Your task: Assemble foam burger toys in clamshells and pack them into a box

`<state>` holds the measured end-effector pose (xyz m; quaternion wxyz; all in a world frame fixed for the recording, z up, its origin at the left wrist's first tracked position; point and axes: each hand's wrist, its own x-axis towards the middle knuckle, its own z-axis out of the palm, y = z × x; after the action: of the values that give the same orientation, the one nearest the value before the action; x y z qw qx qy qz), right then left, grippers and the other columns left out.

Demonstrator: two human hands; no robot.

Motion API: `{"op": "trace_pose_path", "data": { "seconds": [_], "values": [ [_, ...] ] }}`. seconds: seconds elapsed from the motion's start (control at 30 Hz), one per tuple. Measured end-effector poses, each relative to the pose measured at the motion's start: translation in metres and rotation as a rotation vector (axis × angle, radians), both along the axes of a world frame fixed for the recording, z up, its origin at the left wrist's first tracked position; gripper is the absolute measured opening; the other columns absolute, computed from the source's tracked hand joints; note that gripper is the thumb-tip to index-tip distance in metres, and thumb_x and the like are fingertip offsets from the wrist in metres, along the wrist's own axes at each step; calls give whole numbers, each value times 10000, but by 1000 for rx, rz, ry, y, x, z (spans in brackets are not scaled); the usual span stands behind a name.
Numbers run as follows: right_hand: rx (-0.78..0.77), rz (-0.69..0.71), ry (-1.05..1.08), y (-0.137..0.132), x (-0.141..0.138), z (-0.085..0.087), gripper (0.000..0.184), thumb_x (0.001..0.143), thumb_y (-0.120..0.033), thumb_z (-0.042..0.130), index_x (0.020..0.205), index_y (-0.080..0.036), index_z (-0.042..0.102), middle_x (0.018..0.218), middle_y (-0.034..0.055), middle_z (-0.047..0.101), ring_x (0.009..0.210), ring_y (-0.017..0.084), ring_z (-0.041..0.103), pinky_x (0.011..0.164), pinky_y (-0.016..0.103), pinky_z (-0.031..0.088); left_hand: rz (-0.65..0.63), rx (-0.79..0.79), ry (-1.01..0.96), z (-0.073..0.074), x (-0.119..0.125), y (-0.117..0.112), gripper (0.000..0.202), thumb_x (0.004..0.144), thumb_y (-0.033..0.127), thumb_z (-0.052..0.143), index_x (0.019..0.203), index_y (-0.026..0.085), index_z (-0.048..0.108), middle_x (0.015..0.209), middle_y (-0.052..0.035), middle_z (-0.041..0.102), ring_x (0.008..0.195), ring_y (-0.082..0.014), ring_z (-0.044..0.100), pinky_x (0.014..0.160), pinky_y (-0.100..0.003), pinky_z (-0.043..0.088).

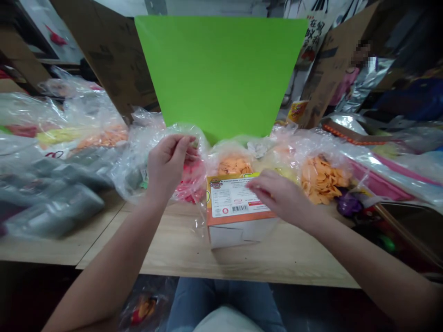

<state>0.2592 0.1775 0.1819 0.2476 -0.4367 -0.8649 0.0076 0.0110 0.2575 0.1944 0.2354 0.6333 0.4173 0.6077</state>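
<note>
My left hand (169, 159) is raised over a clear plastic bag of pink-red pieces (190, 180). Its fingers are curled in with the thumb against them, and what they hold, if anything, is hidden. Over the right part of an orange and white printed box (226, 200) is my right hand (285, 198), fingers bent and thumb drawn close; I cannot make out anything in them. The box stands on the wooden table (166, 251), its label and barcode facing up. Just behind it sits a bag of flat orange pieces (235, 164).
A bright green board (221, 74) stands upright at the back between cardboard flaps (107, 55). More orange pieces (321, 177) lie at right. Grey plastic-wrapped packs (65, 184) crowd the left. A person (346, 85) is at the far right.
</note>
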Motion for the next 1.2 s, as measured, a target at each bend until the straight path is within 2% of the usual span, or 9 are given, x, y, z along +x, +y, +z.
{"op": "trace_pose_path", "data": {
  "seconds": [0.13, 0.27, 0.43, 0.53, 0.6, 0.7, 0.87, 1.03, 1.2],
  "values": [
    [418, -72, 28, 2, -19, 1, 316, 843, -203, 479, 1158, -214, 498, 1095, 95, 547, 1113, 233, 461, 898, 410, 407, -212, 106, -52, -15, -17, -27, 573, 771, 513, 521, 1274, 286, 370, 1270, -82, 480, 1189, -225, 452, 926, -384, 446],
    [647, -105, -20, 35, -45, 12, 506, 823, -220, 520, 1301, -277, 363, 1382, 89, 336, 1337, 303, 143, 1024, 557, 202, -240, 92, 123, -40, -23, -32, 1065, 521, 425, 777, 1378, 310, 154, 1448, -112, 231, 1315, -296, 250, 1012, -457, 348],
    [693, -156, 16, 91, -69, 50, 358, 850, -220, 479, 1208, -219, 485, 1111, 76, 586, 1191, 262, 406, 1012, 555, 220, -183, -102, -288, -30, -4, -3, 453, 731, 360, 621, 1126, 167, 513, 1044, -109, 617, 947, -210, 606, 856, -397, 475],
    [874, -149, 102, 83, -77, 58, 231, 849, -197, 482, 1058, -194, 578, 936, 75, 629, 982, 225, 524, 895, 441, 380, -255, -191, -411, -13, 5, 3, 283, 718, 377, 629, 862, 133, 623, 822, -58, 653, 756, -166, 639, 755, -326, 510],
    [938, 18, 25, 66, -83, 52, 221, 844, -190, 498, 1050, -185, 577, 894, 67, 631, 883, 195, 541, 800, 362, 430, -276, -221, -438, -7, 7, -1, 275, 706, 384, 639, 814, 130, 642, 749, -41, 651, 671, -145, 631, 676, -282, 517],
    [865, 183, -105, 50, -94, 35, 293, 852, -166, 483, 1140, -152, 532, 958, 70, 632, 886, 174, 542, 785, 312, 451, -320, -234, -461, -10, 4, -10, 265, 718, 373, 626, 826, 133, 654, 755, -44, 657, 650, -137, 622, 617, -244, 509],
    [728, 103, -31, 59, -104, 25, 235, 867, -173, 455, 1068, -139, 573, 956, 78, 628, 898, 174, 544, 779, 295, 461, -509, -184, -259, -20, -7, -23, 264, 796, 280, 492, 1002, 158, 603, 817, -47, 648, 713, -156, 630, 677, -292, 516],
    [657, 74, -27, 52, -101, 31, 190, 855, -165, 451, 963, -166, 607, 912, 69, 631, 844, 159, 555, 736, 277, 453, -229, 60, 205, -19, -10, -29, 135, 774, 245, 530, 846, 162, 608, 729, -21, 614, 649, -128, 591, 586, -228, 467],
    [506, -40, 164, 47, -107, 33, 142, 821, -185, 477, 794, -181, 617, 768, 27, 617, 688, 117, 556, 631, 239, 441, -90, 45, 233, -16, 3, -31, 230, 857, 306, 428, 845, 190, 626, 718, -7, 635, 623, -110, 596, 601, -221, 462]
  ]
}}
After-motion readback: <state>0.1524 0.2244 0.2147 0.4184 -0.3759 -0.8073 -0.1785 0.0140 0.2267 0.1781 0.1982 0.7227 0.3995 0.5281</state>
